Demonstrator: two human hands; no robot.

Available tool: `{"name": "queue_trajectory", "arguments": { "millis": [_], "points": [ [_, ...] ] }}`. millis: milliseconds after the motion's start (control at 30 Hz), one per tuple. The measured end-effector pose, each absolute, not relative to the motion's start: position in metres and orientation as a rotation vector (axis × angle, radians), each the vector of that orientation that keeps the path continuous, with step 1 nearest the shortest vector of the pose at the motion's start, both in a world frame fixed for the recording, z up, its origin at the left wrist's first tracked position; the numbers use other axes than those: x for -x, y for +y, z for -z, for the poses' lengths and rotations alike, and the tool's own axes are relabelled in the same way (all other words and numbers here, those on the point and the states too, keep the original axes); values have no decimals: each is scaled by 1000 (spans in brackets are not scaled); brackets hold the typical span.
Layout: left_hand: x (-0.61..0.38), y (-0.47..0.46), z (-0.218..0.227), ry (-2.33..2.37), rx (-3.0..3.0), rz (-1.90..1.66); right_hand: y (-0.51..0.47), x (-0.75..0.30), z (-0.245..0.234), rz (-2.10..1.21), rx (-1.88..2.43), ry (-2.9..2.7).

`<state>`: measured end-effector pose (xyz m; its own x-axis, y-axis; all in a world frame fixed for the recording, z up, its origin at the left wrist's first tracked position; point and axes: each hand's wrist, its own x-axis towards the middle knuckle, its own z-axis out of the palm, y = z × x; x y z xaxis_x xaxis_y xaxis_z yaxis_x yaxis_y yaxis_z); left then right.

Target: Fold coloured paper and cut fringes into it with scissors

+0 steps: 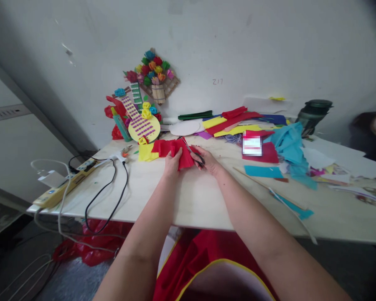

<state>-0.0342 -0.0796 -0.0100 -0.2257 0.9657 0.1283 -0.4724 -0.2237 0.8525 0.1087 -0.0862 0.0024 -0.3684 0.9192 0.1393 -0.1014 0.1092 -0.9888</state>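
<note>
My left hand is closed on a folded piece of red crepe paper near the middle of the table. In my right hand is a pair of dark-handled scissors, its blades pointing up and left across the red paper. Whether the blades are parted I cannot make out. More red paper extends to the left of my left hand, beside a yellow sheet lying on the table. Just behind these stands a yellow guitar-shaped craft with purple strips and paper flowers.
A glue gun and a power strip with cables lie at the left. Coloured paper is piled along the wall. Blue crepe paper, a dark green bottle and a thin stick are at the right.
</note>
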Motion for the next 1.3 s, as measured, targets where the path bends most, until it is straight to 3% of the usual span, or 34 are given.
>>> {"name": "queue_trajectory", "arguments": {
  "millis": [1300],
  "points": [
    [33,-85,9,751,-891,-1616,-87,-110,-4,-1454,867,-1437]
  ]
}}
